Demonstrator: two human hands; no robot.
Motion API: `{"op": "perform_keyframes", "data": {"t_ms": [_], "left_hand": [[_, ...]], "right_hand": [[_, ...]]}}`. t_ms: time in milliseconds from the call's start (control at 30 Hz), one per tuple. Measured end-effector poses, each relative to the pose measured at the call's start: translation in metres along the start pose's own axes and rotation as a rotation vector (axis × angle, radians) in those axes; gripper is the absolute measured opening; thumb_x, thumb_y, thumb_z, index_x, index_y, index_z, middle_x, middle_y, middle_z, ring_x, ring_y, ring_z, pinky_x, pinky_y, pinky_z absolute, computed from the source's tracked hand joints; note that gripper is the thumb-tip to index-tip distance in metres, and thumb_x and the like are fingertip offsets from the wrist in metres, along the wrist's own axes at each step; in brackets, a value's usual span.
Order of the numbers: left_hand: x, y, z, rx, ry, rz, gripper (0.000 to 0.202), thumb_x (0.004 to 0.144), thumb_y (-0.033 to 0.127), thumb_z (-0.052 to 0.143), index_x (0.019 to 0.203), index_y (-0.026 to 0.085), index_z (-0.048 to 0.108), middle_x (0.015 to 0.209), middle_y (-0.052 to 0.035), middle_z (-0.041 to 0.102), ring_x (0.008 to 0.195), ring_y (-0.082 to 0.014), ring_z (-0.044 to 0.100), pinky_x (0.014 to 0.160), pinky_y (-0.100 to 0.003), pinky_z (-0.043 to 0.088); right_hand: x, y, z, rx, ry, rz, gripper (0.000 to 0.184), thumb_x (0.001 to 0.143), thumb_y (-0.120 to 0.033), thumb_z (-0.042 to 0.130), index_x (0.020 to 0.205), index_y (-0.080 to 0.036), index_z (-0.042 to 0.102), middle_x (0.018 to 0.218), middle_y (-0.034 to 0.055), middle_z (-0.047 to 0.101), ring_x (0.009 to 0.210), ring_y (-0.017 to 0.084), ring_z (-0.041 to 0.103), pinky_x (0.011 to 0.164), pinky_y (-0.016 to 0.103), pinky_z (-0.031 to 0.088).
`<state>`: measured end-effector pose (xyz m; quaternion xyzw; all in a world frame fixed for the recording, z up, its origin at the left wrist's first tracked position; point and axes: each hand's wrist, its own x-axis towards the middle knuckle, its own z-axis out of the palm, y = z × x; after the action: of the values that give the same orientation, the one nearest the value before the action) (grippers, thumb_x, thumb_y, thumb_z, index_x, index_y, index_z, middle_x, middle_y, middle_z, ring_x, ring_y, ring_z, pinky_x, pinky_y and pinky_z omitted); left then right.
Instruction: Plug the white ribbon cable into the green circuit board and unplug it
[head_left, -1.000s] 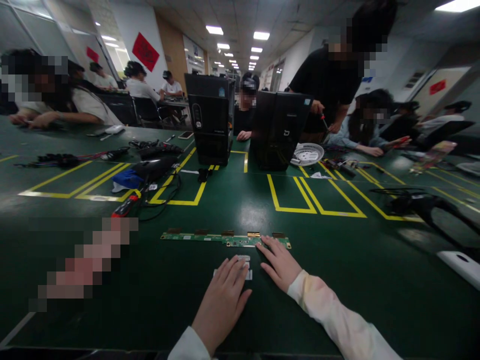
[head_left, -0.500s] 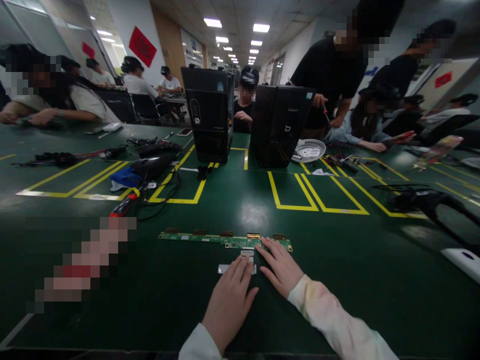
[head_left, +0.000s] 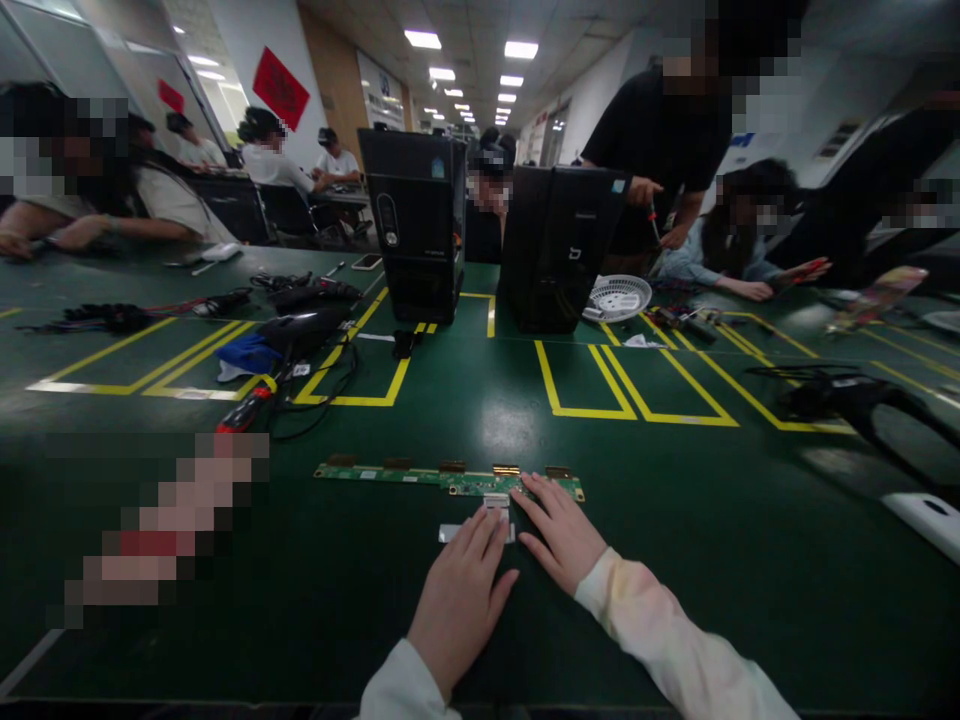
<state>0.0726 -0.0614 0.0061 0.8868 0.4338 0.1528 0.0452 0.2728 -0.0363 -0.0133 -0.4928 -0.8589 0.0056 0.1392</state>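
A long, narrow green circuit board (head_left: pixel 386 475) lies across the table, with several brownish-gold tabs along its far edge. At its near edge is a white flat ribbon cable (head_left: pixel 495 500); a pale silvery part (head_left: pixel 452 533) of it shows below. My left hand (head_left: pixel 465 590) lies over this cable, fingers stretched out together and thumb apart, hiding its middle. My right hand (head_left: pixel 564 530) has its fingers spread, the fingertips touching the board's right part and the thumb near the cable.
Two black computer towers (head_left: pixel 412 230) stand at the back. A red-and-black handled tool (head_left: pixel 246 410) and tangled dark cables (head_left: pixel 315 330) lie to the left. A white round basket (head_left: pixel 619 299) sits right of the towers, and a black curved frame (head_left: pixel 862 400) is at the right. Several people are around the table.
My left fingertips have shifted very slightly over the cable. My right hand and the board stay nearly in place. A standing person at the far right has leaned lower.
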Motion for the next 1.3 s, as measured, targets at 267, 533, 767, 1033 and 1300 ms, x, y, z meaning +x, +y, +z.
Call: {"op": "perform_keyframes", "data": {"t_ms": [267, 533, 767, 1033, 1300], "left_hand": [[0.002, 0.003, 0.001, 0.003, 0.011, -0.025, 0.044, 0.089, 0.025, 0.050, 0.130, 0.010, 0.046, 0.135, -0.0153, 0.050, 0.126, -0.0272, 0.045, 0.102, -0.045, 0.042], [0.003, 0.004, 0.001, 0.017, -0.014, -0.047, 0.045, 0.088, 0.025, 0.050, 0.130, 0.009, 0.046, 0.135, -0.0162, 0.050, 0.126, -0.0281, 0.045, 0.100, -0.045, 0.044], [0.007, 0.000, -0.003, -0.009, -0.038, -0.041, 0.045, 0.089, 0.028, 0.050, 0.130, 0.010, 0.046, 0.135, -0.0152, 0.051, 0.125, -0.0268, 0.046, 0.102, -0.044, 0.041], [0.006, -0.013, -0.005, -0.078, -0.065, 0.010, 0.047, 0.089, 0.029, 0.049, 0.133, 0.015, 0.042, 0.137, -0.0110, 0.049, 0.127, -0.0241, 0.044, 0.103, -0.042, 0.040], [0.008, -0.005, -0.005, -0.055, -0.037, -0.008, 0.045, 0.090, 0.027, 0.048, 0.131, 0.012, 0.044, 0.135, -0.0153, 0.051, 0.126, -0.0260, 0.045, 0.103, -0.044, 0.040]], "right_hand": [[0.000, 0.000, -0.003, 0.020, -0.015, 0.007, 0.050, 0.090, -0.032, 0.044, 0.137, -0.016, 0.042, 0.145, 0.0138, 0.035, 0.135, 0.027, 0.028, 0.108, 0.051, 0.031], [0.001, -0.001, -0.009, 0.046, -0.037, 0.008, 0.050, 0.089, -0.031, 0.044, 0.137, -0.016, 0.043, 0.145, 0.0131, 0.035, 0.136, 0.027, 0.026, 0.108, 0.051, 0.030], [0.000, 0.000, -0.008, 0.052, -0.040, -0.001, 0.051, 0.089, -0.031, 0.045, 0.137, -0.016, 0.041, 0.145, 0.0131, 0.034, 0.136, 0.027, 0.025, 0.109, 0.051, 0.029], [0.000, 0.003, -0.009, 0.055, -0.068, -0.016, 0.052, 0.090, -0.033, 0.043, 0.139, -0.017, 0.038, 0.148, 0.0124, 0.030, 0.137, 0.026, 0.022, 0.109, 0.051, 0.029], [0.000, 0.002, -0.009, 0.051, -0.047, -0.009, 0.052, 0.090, -0.033, 0.044, 0.139, -0.017, 0.039, 0.147, 0.0122, 0.032, 0.137, 0.026, 0.024, 0.109, 0.050, 0.028]]}}
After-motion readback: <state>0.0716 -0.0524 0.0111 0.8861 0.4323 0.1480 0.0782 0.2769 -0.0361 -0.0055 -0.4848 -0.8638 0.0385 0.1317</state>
